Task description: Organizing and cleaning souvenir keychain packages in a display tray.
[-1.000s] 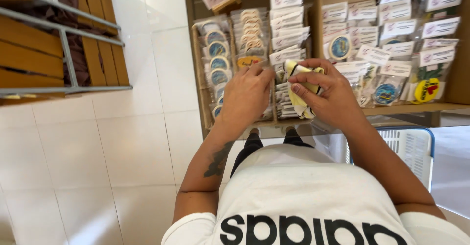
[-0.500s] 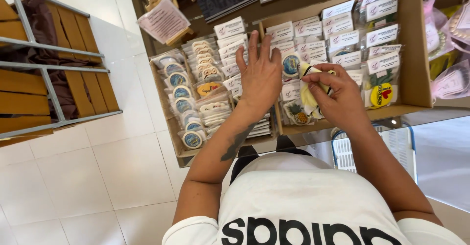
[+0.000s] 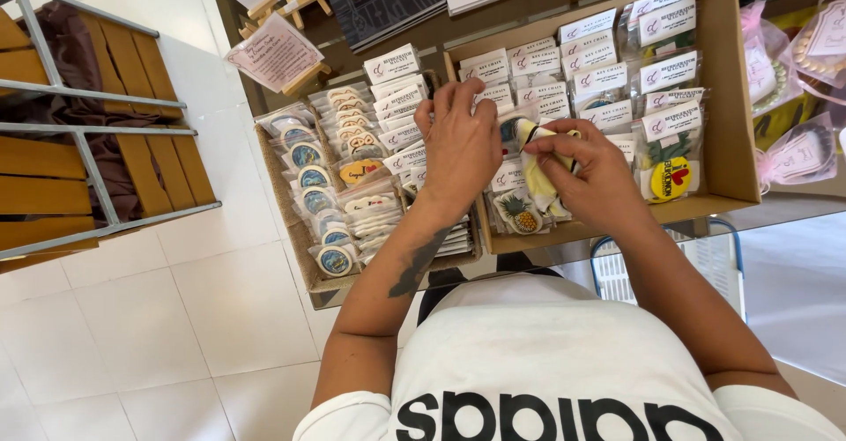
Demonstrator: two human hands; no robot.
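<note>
White tile floor below, display table up top with a cardboard box (image 3: 736,97) of packeted souvenirs. Your left hand (image 3: 458,146) lies flat and open on the packets, fingers spread, gripping nothing. Your right hand (image 3: 592,175) pinches a yellow cloth (image 3: 536,172) just right of it. I'd keep that left palm pressing so the rows don't slide.

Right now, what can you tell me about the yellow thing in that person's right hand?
The yellow cloth looks like soft, crumpled fabric, pale yellow with some white. The right hand pinches it by its upper part, and its lower end hangs over small clear-wrapped packets standing in rows in the cardboard box. A pineapple-shaped trinket lies just beside its lower end. Its full shape is hidden.
</note>
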